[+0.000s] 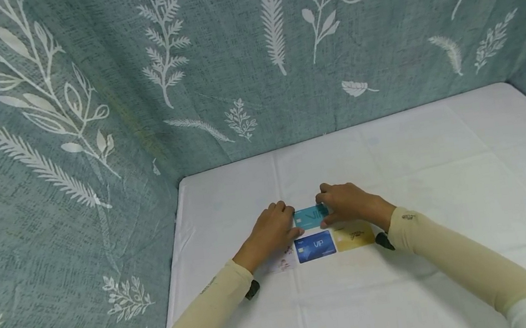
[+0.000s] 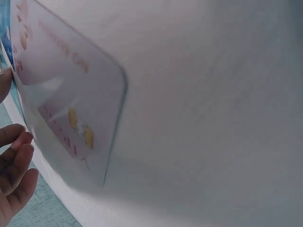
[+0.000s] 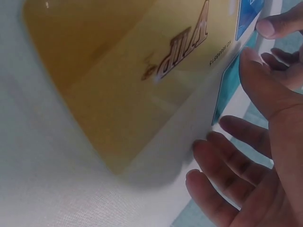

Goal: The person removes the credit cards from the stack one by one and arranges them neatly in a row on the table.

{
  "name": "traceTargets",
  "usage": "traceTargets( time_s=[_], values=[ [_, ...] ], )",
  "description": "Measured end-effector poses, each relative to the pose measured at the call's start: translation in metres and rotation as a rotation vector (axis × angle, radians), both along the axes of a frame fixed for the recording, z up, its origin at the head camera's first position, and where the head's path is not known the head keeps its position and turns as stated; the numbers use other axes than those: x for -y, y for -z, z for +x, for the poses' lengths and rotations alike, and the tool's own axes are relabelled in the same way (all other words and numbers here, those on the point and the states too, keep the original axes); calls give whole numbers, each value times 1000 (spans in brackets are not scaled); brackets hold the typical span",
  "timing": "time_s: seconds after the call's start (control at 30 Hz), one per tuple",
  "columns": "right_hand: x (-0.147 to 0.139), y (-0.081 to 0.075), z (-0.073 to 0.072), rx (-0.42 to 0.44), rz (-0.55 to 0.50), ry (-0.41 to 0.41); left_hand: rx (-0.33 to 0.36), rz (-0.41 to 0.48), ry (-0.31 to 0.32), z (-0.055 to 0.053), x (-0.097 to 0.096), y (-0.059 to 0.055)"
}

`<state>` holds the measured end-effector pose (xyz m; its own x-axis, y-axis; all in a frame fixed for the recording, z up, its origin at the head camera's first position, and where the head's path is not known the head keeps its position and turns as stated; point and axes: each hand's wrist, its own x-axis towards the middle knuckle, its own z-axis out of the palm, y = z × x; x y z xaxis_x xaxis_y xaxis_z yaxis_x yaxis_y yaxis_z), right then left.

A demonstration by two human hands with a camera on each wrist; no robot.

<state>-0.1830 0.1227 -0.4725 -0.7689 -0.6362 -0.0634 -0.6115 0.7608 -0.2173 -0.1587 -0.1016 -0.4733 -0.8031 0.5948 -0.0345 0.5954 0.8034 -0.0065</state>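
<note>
Between my two hands a teal VIP card [image 1: 309, 218] lies on the white cloth. My left hand [image 1: 270, 229] holds its left end, thumb by the lower corner and fingers by the upper one. Along its right part my right hand [image 1: 351, 202] grips the card, with the thumb at the lower edge and fingertips at the upper. Just below lies a blue VIP card [image 1: 315, 247]. To its right is a gold VIP card [image 1: 356, 236] [image 3: 113, 80], partly under the right wrist. A pale card with reddish print [image 1: 283, 262] [image 2: 97, 80] lies left of the blue one, partly covered by the left hand.
The white-covered table [image 1: 424, 163] reaches far to the right. Its back and left edges meet a green-grey curtain [image 1: 239, 66] with white leaf patterns. Dark wrist-camera pieces [image 1: 384, 241] hang under both wrists, close to the cards.
</note>
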Motion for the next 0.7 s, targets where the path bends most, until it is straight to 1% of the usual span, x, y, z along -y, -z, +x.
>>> traceTargets(
  time_s=[0.2,0.43,0.7],
  values=[
    [0,1,-2,12,8,7,35,-8,0,-2,-2,-1],
    [1,0,-3,26,3,10,77,-4,-13,-3,-4,-6],
    [1,0,-3,32,-9,10,81,-17,2,-6,-5,-8]
  ],
)
